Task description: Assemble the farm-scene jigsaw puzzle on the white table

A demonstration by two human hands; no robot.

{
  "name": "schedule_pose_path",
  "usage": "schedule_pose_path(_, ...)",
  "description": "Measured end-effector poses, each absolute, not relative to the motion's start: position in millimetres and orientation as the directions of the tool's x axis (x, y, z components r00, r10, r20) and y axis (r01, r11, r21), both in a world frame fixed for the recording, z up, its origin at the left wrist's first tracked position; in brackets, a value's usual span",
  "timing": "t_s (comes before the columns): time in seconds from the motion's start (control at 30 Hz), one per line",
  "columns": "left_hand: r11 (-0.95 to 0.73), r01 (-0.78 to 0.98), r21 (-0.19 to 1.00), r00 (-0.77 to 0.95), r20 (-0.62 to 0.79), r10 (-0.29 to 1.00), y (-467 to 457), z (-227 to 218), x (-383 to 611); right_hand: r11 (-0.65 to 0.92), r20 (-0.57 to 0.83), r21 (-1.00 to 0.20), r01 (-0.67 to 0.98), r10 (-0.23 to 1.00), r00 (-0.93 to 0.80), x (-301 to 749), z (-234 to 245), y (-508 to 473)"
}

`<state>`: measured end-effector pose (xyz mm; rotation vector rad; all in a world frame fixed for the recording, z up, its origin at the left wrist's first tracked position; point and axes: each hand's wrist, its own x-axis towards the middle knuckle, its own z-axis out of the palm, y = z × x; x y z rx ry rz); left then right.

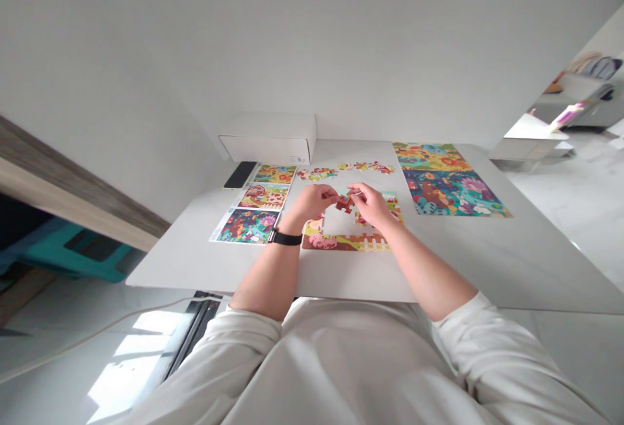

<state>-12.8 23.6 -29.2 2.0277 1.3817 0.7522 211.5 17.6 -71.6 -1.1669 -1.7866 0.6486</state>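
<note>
Between my two hands is a small cluster of red-brown puzzle pieces point(344, 204), held above the unfilled middle of a partly assembled jigsaw puzzle point(347, 243). My left hand point(318, 199), with a black watch at the wrist, pinches the cluster's left side. On its right side, the fingers of my right hand point(366, 201) are closed at its edge. The puzzle's lower border shows a pink pig and a white fence; my hands and forearms cover parts of its sides and top. Loose puzzle pieces point(319, 174) lie behind my hands, along with more pieces point(373, 167) farther right.
Three picture cards point(263, 196) lie in a column at the left, beside a black phone point(240, 175). A white box point(273, 147) stands at the back against the wall. Two finished puzzles point(448, 181) lie at the right of the white table point(195, 262).
</note>
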Motion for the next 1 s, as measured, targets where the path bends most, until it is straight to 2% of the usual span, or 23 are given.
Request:
schedule_pose_path(0.13,-0.342,0.635,0.693,0.273,0.213,0.938,30,-30,-20,0.368,0.333,-0.807,0.462,0.93,-0.158,212,-72,17)
schedule_pose_path(0.3,-0.346,0.634,0.692,0.278,0.214,0.937,36,-34,-22,0.341,0.291,-0.84,0.422,0.939,-0.181,213,-77,19)
schedule_pose_path(0.57,-0.352,0.602,0.716,0.279,0.225,0.934,35,-31,-23,0.336,0.301,-0.83,0.446,0.942,-0.149,217,-76,20)
schedule_pose_path(0.8,-0.297,0.645,0.705,0.277,0.146,0.95,31,-31,-21,0.36,0.319,-0.815,0.454,0.933,-0.168,216,-75,19)
schedule_pose_path(0.9,-0.295,0.649,0.702,0.281,0.139,0.95,32,-31,-22,0.396,0.371,-0.793,0.463,0.917,-0.149,215,-73,19)
schedule_pose_path(1.0,-0.305,0.633,0.712,0.278,0.158,0.947,35,-32,-25,0.496,0.486,-0.723,0.481,0.86,-0.157,216,-70,17)
